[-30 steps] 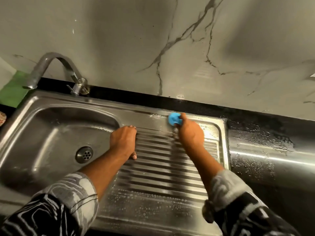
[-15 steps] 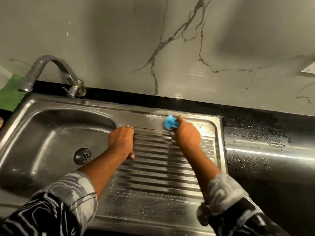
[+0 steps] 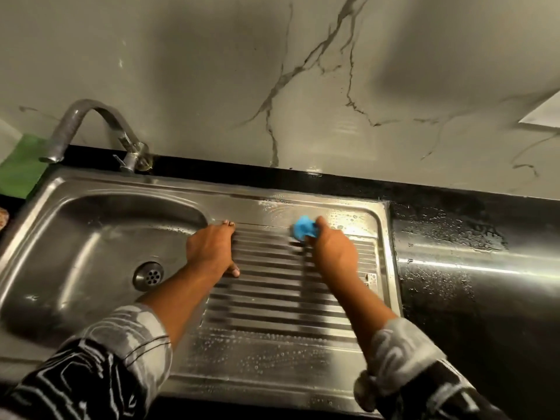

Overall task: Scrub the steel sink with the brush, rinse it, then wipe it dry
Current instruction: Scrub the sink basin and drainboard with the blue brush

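The steel sink (image 3: 91,225) has a bowl on the left with a round drain (image 3: 149,275) and a ribbed drainboard (image 3: 272,304) on the right, wet with soapy droplets. My right hand (image 3: 333,253) grips a blue brush (image 3: 303,227) and holds it against the far end of the drainboard ribs. My left hand (image 3: 212,247) rests flat on the left edge of the drainboard, beside the bowl, fingers spread and holding nothing. Patterned sleeves cover both forearms.
A curved steel tap (image 3: 91,128) stands behind the bowl at the back left. A wet black countertop (image 3: 469,268) runs along the right. A marbled wall rises behind. Something green (image 3: 21,168) lies at the far left edge.
My right hand has slid the blue brush slightly left along the far end of the drainboard. My left hand has stayed in place on the drainboard edge.
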